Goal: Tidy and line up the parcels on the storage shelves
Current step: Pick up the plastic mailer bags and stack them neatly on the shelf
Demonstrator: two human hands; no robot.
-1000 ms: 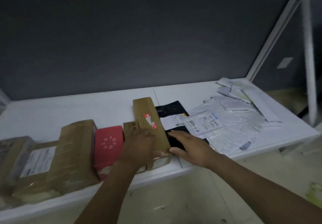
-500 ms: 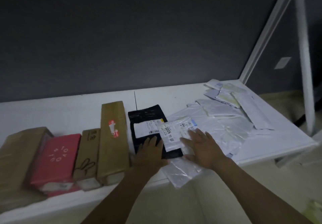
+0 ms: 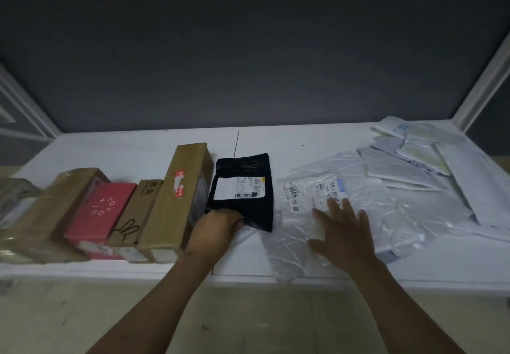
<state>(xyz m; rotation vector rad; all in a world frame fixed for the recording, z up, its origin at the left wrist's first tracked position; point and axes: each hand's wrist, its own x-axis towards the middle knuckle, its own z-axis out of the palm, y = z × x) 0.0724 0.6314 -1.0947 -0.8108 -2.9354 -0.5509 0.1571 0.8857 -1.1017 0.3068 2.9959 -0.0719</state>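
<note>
- Black plastic bag [image 3: 245, 210] with a white printed label lies flat on the white shelf [image 3: 138, 149], just right of the row of boxes, its left edge close against the tallest one.
- Left hand [image 3: 214, 229] holds the bag's near-left corner, with the fingers curled in around the edge and the knuckles up.
- Right hand [image 3: 343, 229] lies flat on a clear crinkled bag [image 3: 287, 249], fingers straight and spread wide, gripping nothing. The fingertips reach its barcode label.
- That clear bag lies just right of the black one, and its near end hangs over the shelf's front edge.
- Boxes stand side by side at the shelf front, from the black bag leftwards: a long brown box [image 3: 176, 196] with a red sticker, a small brown box [image 3: 136, 210] with a rabbit drawing, a red box [image 3: 102, 210], and a big taped brown box [image 3: 55, 207].
- A grey parcel [image 3: 13, 193] shows at the far left, too blurred to make out.
- Pale envelopes [image 3: 414, 160] lie overlapped in a loose pile at the right end, near a white post [image 3: 485, 78].
- A dark grey wall [image 3: 248, 50] stands behind the shelf.
</note>
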